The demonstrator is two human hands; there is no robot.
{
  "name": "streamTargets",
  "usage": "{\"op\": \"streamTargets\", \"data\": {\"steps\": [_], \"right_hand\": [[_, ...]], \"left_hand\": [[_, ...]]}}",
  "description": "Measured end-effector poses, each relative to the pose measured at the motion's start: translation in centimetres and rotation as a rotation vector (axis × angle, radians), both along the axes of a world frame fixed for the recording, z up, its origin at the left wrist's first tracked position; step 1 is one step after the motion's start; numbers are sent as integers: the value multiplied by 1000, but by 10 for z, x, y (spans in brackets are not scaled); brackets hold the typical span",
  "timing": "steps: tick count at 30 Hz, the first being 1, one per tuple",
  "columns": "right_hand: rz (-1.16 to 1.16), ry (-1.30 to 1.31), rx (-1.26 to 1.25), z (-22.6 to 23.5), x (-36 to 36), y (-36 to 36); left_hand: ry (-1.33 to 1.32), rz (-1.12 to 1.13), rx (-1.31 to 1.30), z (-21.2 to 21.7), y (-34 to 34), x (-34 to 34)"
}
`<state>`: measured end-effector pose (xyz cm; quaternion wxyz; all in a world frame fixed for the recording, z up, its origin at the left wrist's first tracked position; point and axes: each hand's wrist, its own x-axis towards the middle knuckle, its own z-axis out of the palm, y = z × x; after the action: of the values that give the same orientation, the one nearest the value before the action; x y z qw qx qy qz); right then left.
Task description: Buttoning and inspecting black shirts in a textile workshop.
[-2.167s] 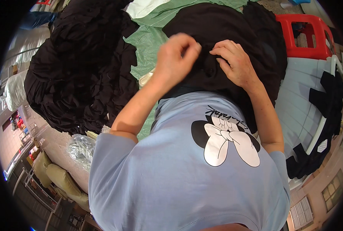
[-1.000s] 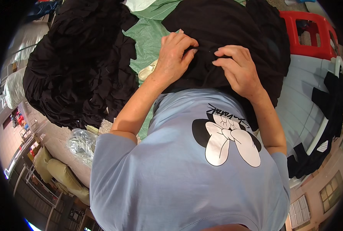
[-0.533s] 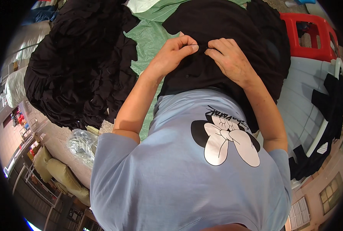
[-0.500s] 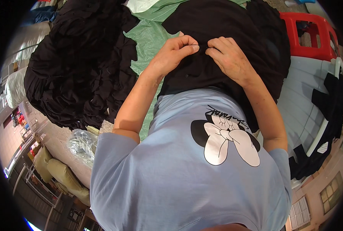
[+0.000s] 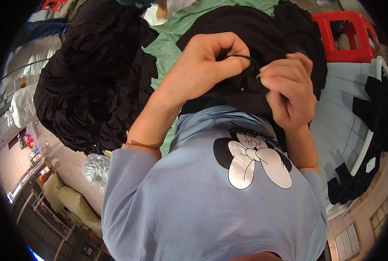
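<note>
My left hand (image 5: 202, 65) is raised over my lap, thumb and forefinger pinching a thin black edge of cloth that runs along the fingertips. Just to its right, my right hand (image 5: 292, 89) is closed, its thumb and fingertips pressed together; a tiny dark bit shows at the tips, too small to name. A small gap separates the two hands. Beneath them black fabric (image 5: 229, 24) spreads over my lap, with a tiny pale speck between the hands.
A big heap of black garments (image 5: 89, 74) lies to the left, beside green sheeting (image 5: 168, 48). At the far right stand a red plastic stool (image 5: 348, 54) and a pale blue surface (image 5: 340, 108) with dark cloth pieces (image 5: 381, 113). Clear plastic (image 5: 96, 169) lies lower left.
Both hands have come up closer to the camera, and the gap between them is wider. The right hand has turned, its fingers now curled. Something blurred has appeared at the top edge.
</note>
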<state>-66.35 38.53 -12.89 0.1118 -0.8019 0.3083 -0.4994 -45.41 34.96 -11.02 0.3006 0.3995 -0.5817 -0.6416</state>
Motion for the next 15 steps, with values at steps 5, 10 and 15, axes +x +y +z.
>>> {"op": "streamTargets", "data": {"steps": [5,10,15], "right_hand": [[-266,184,-42,-25,-3,0],[-299,203,-63,-34,-3,-1],[-297,199,-38,-42,-1,-2]], "left_hand": [[59,-12,145,-29,-8,-15],[89,79,73,-41,-9,-22],[-21,-70,9,-42,-15,-13]]}}
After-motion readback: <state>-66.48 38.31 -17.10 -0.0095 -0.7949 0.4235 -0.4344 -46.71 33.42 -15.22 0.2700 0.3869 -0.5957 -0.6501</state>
